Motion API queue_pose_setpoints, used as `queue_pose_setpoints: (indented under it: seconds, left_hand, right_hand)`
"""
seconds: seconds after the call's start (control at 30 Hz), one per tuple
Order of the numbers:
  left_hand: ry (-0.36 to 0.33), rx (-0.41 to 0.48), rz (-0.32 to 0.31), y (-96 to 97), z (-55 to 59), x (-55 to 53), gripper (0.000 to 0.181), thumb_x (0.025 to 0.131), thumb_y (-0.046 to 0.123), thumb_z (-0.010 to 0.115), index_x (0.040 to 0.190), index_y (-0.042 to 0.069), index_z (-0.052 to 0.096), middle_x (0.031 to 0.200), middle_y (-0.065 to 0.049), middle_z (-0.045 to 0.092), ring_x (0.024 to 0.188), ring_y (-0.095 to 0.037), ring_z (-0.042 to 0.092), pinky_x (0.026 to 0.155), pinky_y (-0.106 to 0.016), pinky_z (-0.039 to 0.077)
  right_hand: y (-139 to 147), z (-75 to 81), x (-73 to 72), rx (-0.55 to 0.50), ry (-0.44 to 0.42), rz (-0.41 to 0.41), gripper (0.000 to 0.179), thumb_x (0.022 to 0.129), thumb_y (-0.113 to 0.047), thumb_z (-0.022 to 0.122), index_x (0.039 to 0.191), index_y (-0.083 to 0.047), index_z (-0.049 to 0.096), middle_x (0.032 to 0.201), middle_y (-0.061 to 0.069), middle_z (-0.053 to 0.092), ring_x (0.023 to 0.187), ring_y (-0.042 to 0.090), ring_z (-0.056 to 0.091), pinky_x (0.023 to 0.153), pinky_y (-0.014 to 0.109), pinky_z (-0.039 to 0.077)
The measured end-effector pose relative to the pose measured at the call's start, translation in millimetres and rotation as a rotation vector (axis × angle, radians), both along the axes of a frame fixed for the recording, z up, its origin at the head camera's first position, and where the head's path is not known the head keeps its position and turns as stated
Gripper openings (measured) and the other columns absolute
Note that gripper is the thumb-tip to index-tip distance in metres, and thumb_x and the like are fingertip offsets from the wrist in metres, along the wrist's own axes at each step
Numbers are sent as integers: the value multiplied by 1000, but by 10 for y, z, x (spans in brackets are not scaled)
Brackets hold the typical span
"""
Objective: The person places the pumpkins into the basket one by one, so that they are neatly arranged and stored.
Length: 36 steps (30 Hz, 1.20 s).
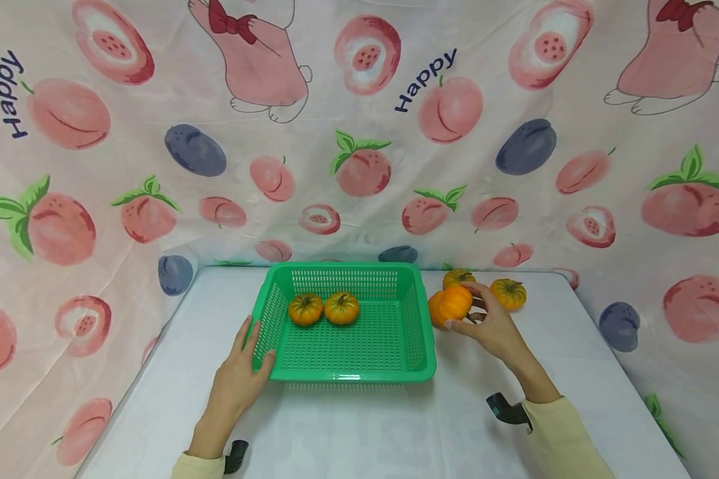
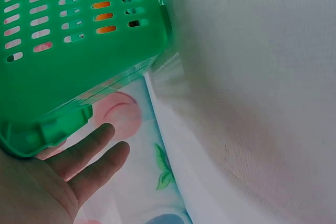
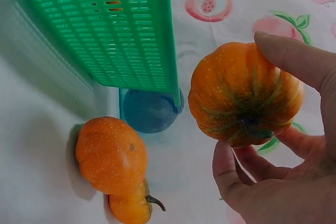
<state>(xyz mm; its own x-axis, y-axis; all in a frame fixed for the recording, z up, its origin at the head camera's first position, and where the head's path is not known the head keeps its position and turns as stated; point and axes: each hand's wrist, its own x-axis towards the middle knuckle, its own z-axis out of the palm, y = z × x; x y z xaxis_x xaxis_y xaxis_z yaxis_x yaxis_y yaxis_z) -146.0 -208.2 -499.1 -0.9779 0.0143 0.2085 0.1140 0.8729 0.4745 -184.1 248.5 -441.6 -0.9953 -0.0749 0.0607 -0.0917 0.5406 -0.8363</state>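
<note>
My right hand (image 1: 496, 329) holds a small orange pumpkin (image 1: 458, 303) up beside the basket's right side. In the right wrist view, thumb and fingertips grip this ribbed pumpkin (image 3: 244, 95), whose greenish, stemmed end faces the camera. My left hand (image 1: 239, 372) rests at the left rim of the green plastic basket (image 1: 359, 377). From the left wrist, two fingers (image 2: 100, 169) show stretched out below the rim. Inside the basket, toward its left, sit a striped pumpkin (image 1: 305, 309) and another striped pumpkin (image 1: 341, 308), side by side.
Right of the basket on the white table (image 1: 359, 432) stand an orange pumpkin (image 3: 111, 156), partly behind the held one in the head view, a pumpkin (image 1: 458, 277) at the back and one (image 1: 508, 294) farther right. A fruit-printed cloth (image 1: 311, 146) hangs behind.
</note>
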Motion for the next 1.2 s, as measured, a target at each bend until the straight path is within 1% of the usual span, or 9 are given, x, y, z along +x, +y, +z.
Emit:
queue_pose_setpoints:
  seconds: [0.1, 0.2, 0.3, 0.37, 0.5, 0.67, 0.8, 0.97, 1.2]
  left_hand:
    - [-3, 0, -2, 0, 4, 0, 67, 100, 38, 51, 155, 7, 29, 164, -12, 20, 101, -43, 67, 68, -49, 55]
    - [-9, 0, -4, 0, 6, 3, 67, 100, 38, 50, 155, 7, 28, 164, -12, 20, 102, -43, 66, 69, -50, 55]
    - [-9, -2, -4, -2, 4, 4, 67, 100, 38, 50, 155, 7, 28, 164, -12, 20, 102, -42, 67, 69, -49, 55]
    - [-10, -2, -4, -3, 1, 3, 67, 100, 38, 50, 155, 7, 28, 164, -12, 20, 100, -42, 67, 68, -48, 55]
    - [-10, -5, -4, -4, -5, -2, 67, 100, 38, 50, 155, 7, 28, 164, -12, 19, 100, -42, 67, 67, -47, 55]
    - [-12, -7, -3, -8, -9, -3, 67, 101, 39, 49, 156, 8, 28, 164, -11, 19, 99, -41, 68, 66, -46, 55]
    - [-14, -5, 0, -12, -20, -3, 67, 100, 39, 50, 156, 8, 28, 165, -10, 19, 96, -39, 68, 65, -45, 54]
    - [-11, 2, 4, -10, -34, -5, 68, 99, 40, 51, 156, 9, 28, 165, -9, 19, 96, -40, 68, 68, -48, 54]
    - [3, 10, -1, -4, -26, -12, 68, 100, 38, 52, 156, 8, 28, 164, -10, 20, 101, -42, 67, 71, -50, 55]
  right_hand:
    - [-11, 13, -4, -9, -3, 4, 83, 84, -34, 79, 150, -12, 33, 146, 18, 43, 127, 37, 48, 102, 51, 47]
    - [-19, 33, -2, -43, -20, 11, 84, 84, -33, 79, 151, -13, 32, 147, 20, 39, 128, 42, 48, 104, 55, 46]
    - [-28, 55, -11, -52, -26, 17, 85, 84, -33, 78, 152, -15, 30, 151, 21, 34, 130, 48, 46, 103, 58, 46]
    - [-34, 67, -18, -55, -20, 23, 85, 84, -31, 78, 152, -15, 30, 153, 20, 31, 132, 49, 43, 102, 58, 46]
    - [-52, 79, -31, -58, 5, 35, 80, 85, -29, 78, 151, -15, 33, 154, 17, 29, 132, 46, 42, 100, 57, 49]
    - [-90, 77, -47, -64, 15, 42, 79, 85, -29, 78, 149, -13, 35, 150, 17, 33, 130, 44, 43, 99, 56, 50]
    - [-109, 76, -75, -71, 9, 42, 82, 84, -29, 79, 149, -11, 33, 148, 18, 35, 131, 42, 43, 103, 55, 47]
    - [-131, 90, -123, -72, 7, 34, 84, 82, -31, 81, 146, -9, 31, 148, 18, 37, 131, 40, 44, 106, 54, 44]
    - [-178, 114, -168, -57, 25, 32, 83, 80, -36, 82, 145, -11, 37, 146, 16, 41, 129, 36, 44, 107, 56, 43]
